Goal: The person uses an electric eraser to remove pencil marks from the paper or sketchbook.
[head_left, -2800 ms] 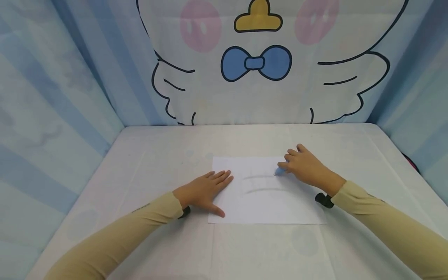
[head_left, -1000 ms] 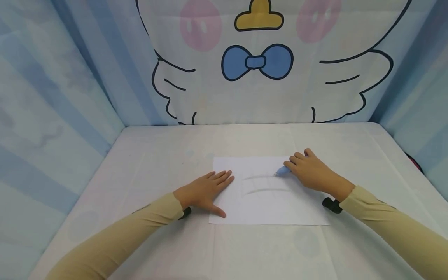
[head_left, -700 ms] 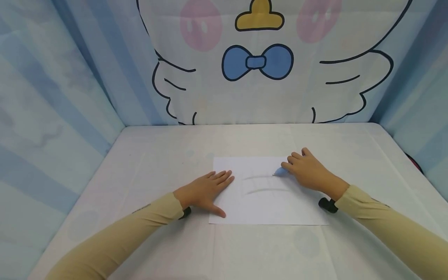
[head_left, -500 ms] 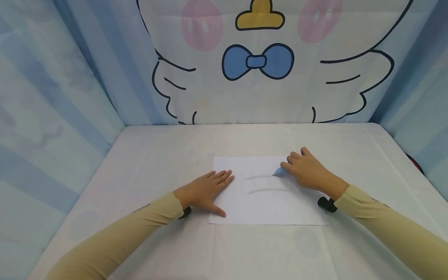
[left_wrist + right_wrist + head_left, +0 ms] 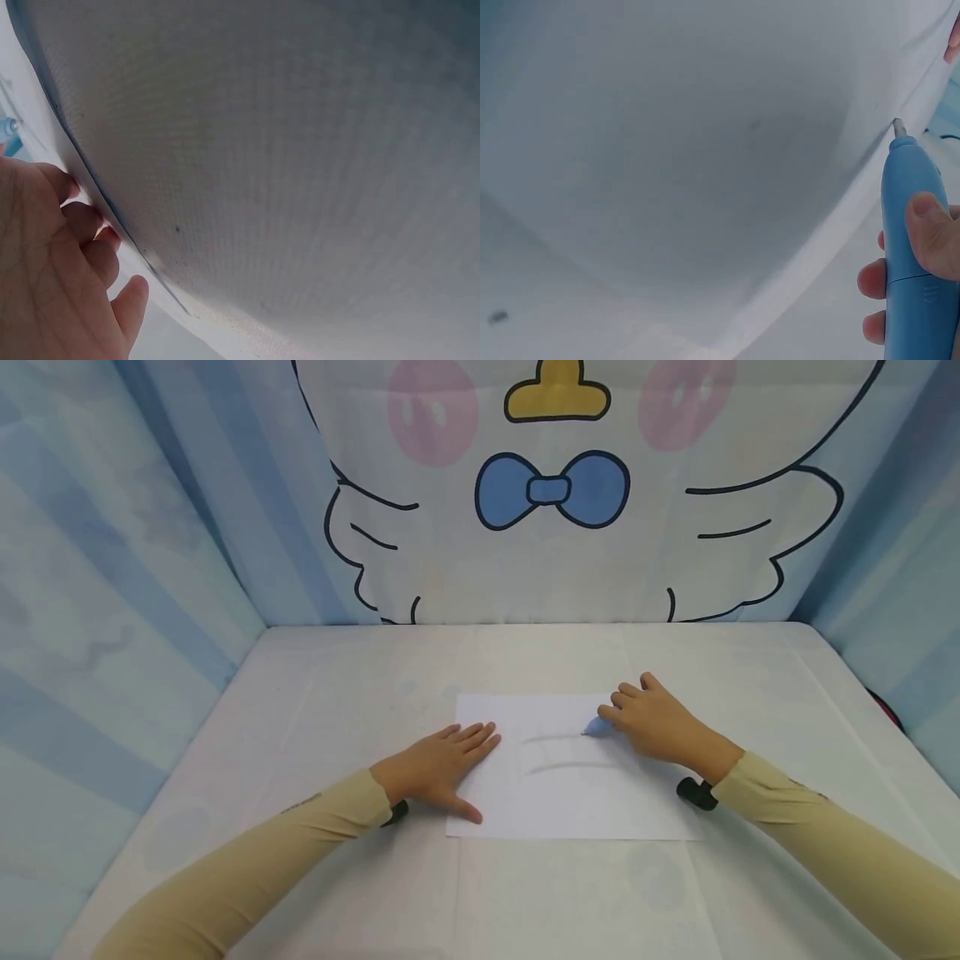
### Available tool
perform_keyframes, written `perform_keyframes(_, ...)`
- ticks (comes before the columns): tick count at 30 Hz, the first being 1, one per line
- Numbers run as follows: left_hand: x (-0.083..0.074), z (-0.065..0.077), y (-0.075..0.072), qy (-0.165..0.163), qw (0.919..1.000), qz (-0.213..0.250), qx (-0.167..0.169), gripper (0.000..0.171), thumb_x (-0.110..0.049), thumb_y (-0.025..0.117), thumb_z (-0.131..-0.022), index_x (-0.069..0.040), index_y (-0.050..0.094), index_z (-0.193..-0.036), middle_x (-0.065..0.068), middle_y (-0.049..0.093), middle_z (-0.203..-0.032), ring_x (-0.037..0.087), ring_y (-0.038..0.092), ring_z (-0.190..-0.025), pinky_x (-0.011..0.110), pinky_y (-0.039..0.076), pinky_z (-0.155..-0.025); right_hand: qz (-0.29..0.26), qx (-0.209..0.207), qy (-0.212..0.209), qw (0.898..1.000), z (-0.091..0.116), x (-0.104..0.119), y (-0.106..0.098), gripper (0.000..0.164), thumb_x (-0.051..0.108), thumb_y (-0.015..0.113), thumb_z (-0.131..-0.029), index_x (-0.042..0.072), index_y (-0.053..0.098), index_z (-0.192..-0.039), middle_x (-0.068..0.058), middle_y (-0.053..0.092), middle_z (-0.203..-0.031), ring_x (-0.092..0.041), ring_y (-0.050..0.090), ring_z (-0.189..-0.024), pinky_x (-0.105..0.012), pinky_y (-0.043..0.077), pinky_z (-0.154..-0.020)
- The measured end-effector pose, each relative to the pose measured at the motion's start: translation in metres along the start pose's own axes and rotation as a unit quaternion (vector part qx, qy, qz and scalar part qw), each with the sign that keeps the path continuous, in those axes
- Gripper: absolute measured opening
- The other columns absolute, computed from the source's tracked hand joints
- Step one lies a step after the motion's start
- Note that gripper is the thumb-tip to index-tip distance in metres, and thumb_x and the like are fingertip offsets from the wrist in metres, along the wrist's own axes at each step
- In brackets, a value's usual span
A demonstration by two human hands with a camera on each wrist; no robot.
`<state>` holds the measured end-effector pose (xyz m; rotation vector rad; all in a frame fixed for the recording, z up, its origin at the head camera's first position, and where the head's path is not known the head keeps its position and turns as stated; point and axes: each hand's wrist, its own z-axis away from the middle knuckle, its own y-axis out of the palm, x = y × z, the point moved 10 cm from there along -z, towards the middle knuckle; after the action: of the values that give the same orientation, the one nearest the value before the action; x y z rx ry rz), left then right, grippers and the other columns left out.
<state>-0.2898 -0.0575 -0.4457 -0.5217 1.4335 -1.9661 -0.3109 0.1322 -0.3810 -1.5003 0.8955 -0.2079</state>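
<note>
A white sheet of paper [image 5: 570, 814] lies on the table, bearing two faint grey curved lines, an upper one [image 5: 550, 739] and a lower one [image 5: 570, 767]. My left hand [image 5: 438, 768] rests on the sheet's left edge, fingers spread and thumb out. In my right hand [image 5: 656, 722] I grip a thick blue pen-shaped tool [image 5: 915, 180] with a slim grey tip. The thumb [image 5: 934, 236] presses along its barrel while the fingers curl behind. Its tip sits at the right end of the upper line, right at the paper.
A white patterned cloth covers the table [image 5: 337, 693]. Behind it hangs a curtain with a cartoon figure and a blue bow tie [image 5: 551, 491]; pale blue curtains [image 5: 97, 610] flank both sides. A dark wrist camera [image 5: 696, 793] sits under the right wrist.
Over the last second my right hand and the blue pen-shaped tool have shifted slightly left along the upper line. The left hand stays in place on the paper.
</note>
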Motion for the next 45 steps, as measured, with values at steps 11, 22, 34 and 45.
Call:
perform_keyframes(11, 0.0001, 0.0013, 0.0008, -0.003, 1.0, -0.001, 0.002, 0.113, -0.078, 0.055, -0.071, -0.017, 0.006, -0.153, 0.001, 0.003, -0.16, 0.018, 0.007, -0.148, 0.041, 0.012, -0.12, -0.007, 0.017, 0.004, 1.0, -0.0041, 0.0013, 0.0012, 0.023, 0.012, 0.074, -0.078, 0.015, 0.063, -0.098, -0.007, 0.064, -0.086, -0.023, 0.055, -0.082, -0.046, 0.043, -0.079)
perform_keyframes(22, -0.001, 0.0016, -0.0026, -0.001, 1.0, 0.0, 0.001, 0.112, -0.077, 0.055, -0.072, -0.017, 0.006, -0.153, 0.001, 0.003, -0.16, 0.018, 0.007, -0.148, 0.041, 0.012, -0.12, -0.009, 0.023, 0.002, 1.0, -0.0052, 0.0005, 0.0014, 0.022, 0.012, 0.073, -0.079, 0.015, 0.063, -0.098, -0.007, 0.065, -0.087, -0.023, 0.055, -0.082, -0.046, 0.043, -0.079)
perform_keyframes(34, -0.0004, 0.0025, -0.0024, 0.0, 1.0, 0.002, 0.002, 0.112, -0.076, 0.056, -0.072, -0.016, 0.006, -0.153, 0.002, 0.003, -0.16, 0.019, 0.007, -0.148, 0.041, 0.012, -0.12, -0.005, 0.019, -0.002, 1.0, -0.0067, 0.001, 0.0032, 0.023, 0.013, 0.074, -0.079, 0.015, 0.063, -0.099, -0.007, 0.065, -0.087, -0.023, 0.056, -0.082, -0.046, 0.043, -0.08)
perform_keyframes(45, 0.002, 0.0014, -0.0018, -0.007, 1.0, -0.002, 0.004, 0.113, -0.077, 0.055, -0.071, -0.017, 0.006, -0.153, 0.001, 0.002, -0.16, 0.018, 0.006, -0.148, 0.041, 0.012, -0.12, -0.005, 0.021, -0.004, 1.0, -0.0099, 0.0008, -0.0002, 0.023, 0.011, 0.074, -0.078, 0.014, 0.063, -0.098, -0.008, 0.065, -0.088, -0.024, 0.056, -0.083, -0.046, 0.043, -0.079)
